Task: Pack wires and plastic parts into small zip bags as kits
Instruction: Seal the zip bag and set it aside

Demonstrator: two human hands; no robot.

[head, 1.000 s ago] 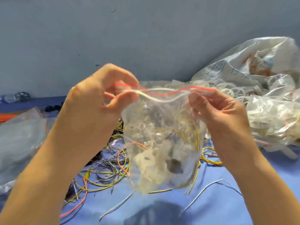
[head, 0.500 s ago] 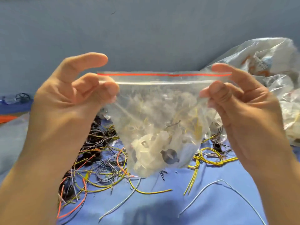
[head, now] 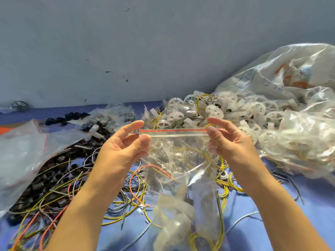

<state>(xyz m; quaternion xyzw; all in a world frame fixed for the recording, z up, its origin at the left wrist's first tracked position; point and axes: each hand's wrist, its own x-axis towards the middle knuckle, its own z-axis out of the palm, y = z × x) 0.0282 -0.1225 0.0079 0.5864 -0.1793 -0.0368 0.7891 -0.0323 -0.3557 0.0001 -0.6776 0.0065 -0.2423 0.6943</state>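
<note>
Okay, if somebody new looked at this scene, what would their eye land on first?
The clear zip bag in the middle, its red-striped top pinched at each corner by the left hand and right hand, white parts sagging inside. Next, the tangle of wires on the blue cloth at lower left. Then the heap of white wheels behind the bag, beside big clear sacks at right.

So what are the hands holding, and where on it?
A clear zip bag: left hand pinches the left end of its top strip, right hand the right end.
</note>
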